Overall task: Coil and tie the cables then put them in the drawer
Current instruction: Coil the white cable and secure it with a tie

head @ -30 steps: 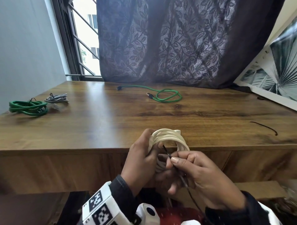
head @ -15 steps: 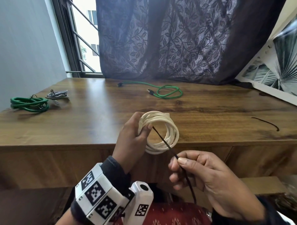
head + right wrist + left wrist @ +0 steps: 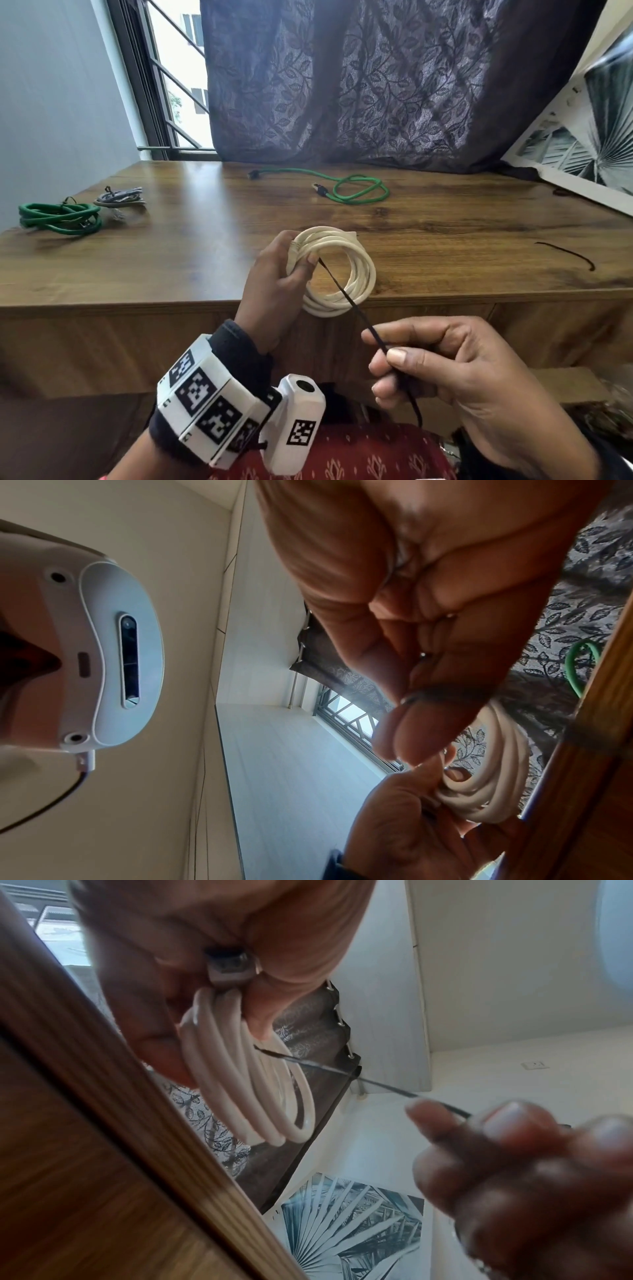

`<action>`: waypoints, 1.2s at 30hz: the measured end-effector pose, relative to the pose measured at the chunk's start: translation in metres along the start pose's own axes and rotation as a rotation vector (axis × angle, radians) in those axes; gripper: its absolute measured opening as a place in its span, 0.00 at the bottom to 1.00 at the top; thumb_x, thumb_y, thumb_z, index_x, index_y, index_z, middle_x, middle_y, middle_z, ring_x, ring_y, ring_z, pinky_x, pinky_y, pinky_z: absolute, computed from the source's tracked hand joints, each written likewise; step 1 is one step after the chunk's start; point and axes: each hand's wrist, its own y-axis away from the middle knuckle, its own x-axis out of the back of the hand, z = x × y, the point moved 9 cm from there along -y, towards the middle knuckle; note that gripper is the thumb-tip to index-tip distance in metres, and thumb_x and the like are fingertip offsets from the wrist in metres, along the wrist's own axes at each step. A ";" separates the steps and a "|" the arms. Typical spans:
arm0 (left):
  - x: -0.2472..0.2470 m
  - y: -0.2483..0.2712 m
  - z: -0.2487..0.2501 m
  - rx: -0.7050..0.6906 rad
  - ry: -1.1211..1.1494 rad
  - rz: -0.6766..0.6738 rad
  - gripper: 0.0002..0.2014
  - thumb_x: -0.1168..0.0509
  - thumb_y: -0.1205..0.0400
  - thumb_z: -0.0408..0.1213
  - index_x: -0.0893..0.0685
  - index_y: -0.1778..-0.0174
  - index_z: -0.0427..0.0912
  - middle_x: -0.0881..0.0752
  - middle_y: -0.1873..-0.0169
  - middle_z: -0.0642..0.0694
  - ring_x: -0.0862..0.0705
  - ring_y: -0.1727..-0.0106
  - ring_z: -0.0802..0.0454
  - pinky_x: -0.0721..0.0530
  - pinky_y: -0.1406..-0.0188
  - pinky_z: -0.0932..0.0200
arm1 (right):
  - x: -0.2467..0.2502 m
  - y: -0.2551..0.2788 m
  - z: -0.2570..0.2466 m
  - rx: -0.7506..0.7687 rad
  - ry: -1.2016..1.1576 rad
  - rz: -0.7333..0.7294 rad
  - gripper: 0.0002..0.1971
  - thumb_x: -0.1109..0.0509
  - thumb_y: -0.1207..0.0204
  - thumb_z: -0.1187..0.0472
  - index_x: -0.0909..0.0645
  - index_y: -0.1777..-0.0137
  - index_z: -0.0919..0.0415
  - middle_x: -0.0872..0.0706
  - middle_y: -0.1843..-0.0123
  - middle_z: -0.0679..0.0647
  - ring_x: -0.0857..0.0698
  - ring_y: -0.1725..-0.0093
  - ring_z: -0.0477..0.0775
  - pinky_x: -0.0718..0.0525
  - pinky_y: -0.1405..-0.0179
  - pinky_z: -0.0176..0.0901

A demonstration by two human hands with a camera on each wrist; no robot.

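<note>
At frame centre the left hand grips the white coil, while the right hand pinches the black tie slanting lower right.

Cables: four. One white coil, one loose green cable, one coiled green bundle, one grey bundle. Black ties: two, one at the white coil, one on the counter. Hands: two.
</note>
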 end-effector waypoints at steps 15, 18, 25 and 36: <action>0.012 -0.002 -0.003 0.058 0.048 0.053 0.15 0.39 0.28 0.43 0.18 0.52 0.35 0.14 0.63 0.40 0.18 0.62 0.50 0.20 0.59 0.48 | -0.022 -0.018 -0.045 0.824 0.938 -0.021 0.08 0.33 0.27 0.63 0.12 0.56 0.56 0.11 0.55 0.48 0.14 0.51 0.46 0.16 0.51 0.40; 0.009 -0.001 -0.002 0.052 0.033 0.045 0.18 0.38 0.28 0.43 0.18 0.50 0.33 0.13 0.58 0.34 0.17 0.58 0.44 0.19 0.53 0.40 | -0.047 -0.022 -0.032 1.009 1.139 -0.196 0.10 0.36 0.24 0.64 0.14 0.48 0.62 0.12 0.47 0.57 0.17 0.40 0.56 0.18 0.43 0.51; 0.005 -0.002 -0.007 0.104 0.056 0.025 0.17 0.39 0.29 0.44 0.18 0.51 0.36 0.15 0.61 0.40 0.19 0.60 0.48 0.20 0.56 0.45 | -0.051 -0.015 -0.028 1.079 0.917 -0.169 0.15 0.38 0.20 0.62 0.11 0.60 0.66 0.11 0.56 0.57 0.14 0.50 0.56 0.16 0.54 0.49; 0.004 -0.001 -0.012 0.132 0.076 0.004 0.05 0.37 0.26 0.42 0.21 0.61 0.45 0.21 0.70 0.50 0.24 0.66 0.52 0.26 0.63 0.55 | -0.034 0.007 -0.043 0.941 0.481 -0.144 0.03 0.27 0.31 0.66 0.13 0.61 0.65 0.14 0.62 0.54 0.13 0.56 0.56 0.17 0.56 0.42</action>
